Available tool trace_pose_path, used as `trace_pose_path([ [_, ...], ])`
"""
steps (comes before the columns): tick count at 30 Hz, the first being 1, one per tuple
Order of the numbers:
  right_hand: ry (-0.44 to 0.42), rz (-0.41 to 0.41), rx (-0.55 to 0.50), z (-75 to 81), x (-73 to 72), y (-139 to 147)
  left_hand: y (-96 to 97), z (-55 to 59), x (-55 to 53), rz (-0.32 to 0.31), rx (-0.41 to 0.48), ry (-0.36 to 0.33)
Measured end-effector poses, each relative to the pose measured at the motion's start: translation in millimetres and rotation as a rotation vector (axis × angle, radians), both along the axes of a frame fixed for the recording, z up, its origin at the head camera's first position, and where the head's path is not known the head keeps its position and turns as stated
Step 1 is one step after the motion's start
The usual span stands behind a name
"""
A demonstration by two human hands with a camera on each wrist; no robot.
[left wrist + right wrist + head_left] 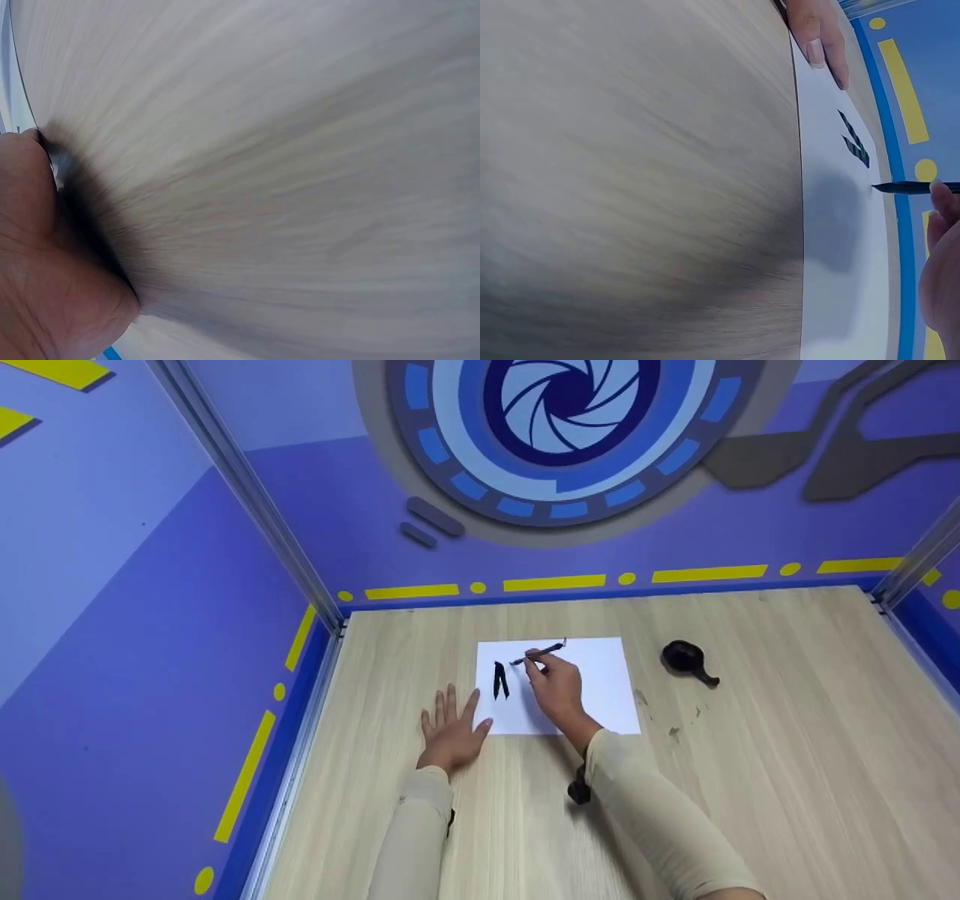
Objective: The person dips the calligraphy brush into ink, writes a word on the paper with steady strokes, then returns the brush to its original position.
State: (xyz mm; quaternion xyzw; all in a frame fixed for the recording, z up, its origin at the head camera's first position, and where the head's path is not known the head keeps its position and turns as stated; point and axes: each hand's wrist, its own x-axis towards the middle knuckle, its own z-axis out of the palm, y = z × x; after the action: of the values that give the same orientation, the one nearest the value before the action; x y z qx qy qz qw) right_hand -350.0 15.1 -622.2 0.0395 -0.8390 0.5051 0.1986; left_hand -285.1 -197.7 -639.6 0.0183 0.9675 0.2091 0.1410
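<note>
A white sheet of paper (600,697) lies on the wooden table, with two thick black strokes (500,681) that meet at the top on its left part. My right hand (559,686) pinches a dark ink brush (551,649) over the sheet. In the right wrist view the pointed tip of the brush (900,187) is close to the paper, just beyond the top of the strokes. My left hand (452,735) lies flat with spread fingers at the paper's left edge, its thumb and forefinger at the sheet. Only the base of the left hand (60,277) shows in the left wrist view.
A small black dish with a handle (684,658) sits on the table (787,750) to the right of the paper. Dark smudges (673,731) mark the wood near it. Blue-purple panels (300,502) wall in the table at the back and sides.
</note>
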Motion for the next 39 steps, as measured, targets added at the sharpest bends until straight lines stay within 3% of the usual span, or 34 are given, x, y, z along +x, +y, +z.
trace_pose_path([
  [7, -0.014, 0.0, 0.043, 0.1, 1.3, 1, -2.9, -7.1, -1.3, -0.001, 0.051, 0.029],
  [11, -0.026, -0.008, 0.024, -0.4, 1.9, 2, -1.4, -5.7, -1.0, -0.003, 0.027, 0.017],
  [16, -0.031, -0.006, -0.025, 2.0, 3.4, 3, -2.6, -18.0, -6.7, -0.001, -0.006, 0.016],
  [20, -0.063, 0.01, -0.058, 4.5, 4.2, 2, -2.5, -21.1, -9.1, 0.013, -0.023, 0.008],
  [25, -0.118, 0.023, -0.123, 7.3, 6.1, 4, -0.6, -15.6, -7.5, 0.02, -0.013, -0.02],
  [32, -0.119, -0.006, -0.304, 20.9, 7.3, 13, 0.9, 3.9, 1.3, 0.012, 0.001, -0.006],
  [39, -0.106, -0.019, -0.324, 26.7, 9.1, 23, 2.6, 7.1, 5.3, 0.018, 0.009, -0.002],
])
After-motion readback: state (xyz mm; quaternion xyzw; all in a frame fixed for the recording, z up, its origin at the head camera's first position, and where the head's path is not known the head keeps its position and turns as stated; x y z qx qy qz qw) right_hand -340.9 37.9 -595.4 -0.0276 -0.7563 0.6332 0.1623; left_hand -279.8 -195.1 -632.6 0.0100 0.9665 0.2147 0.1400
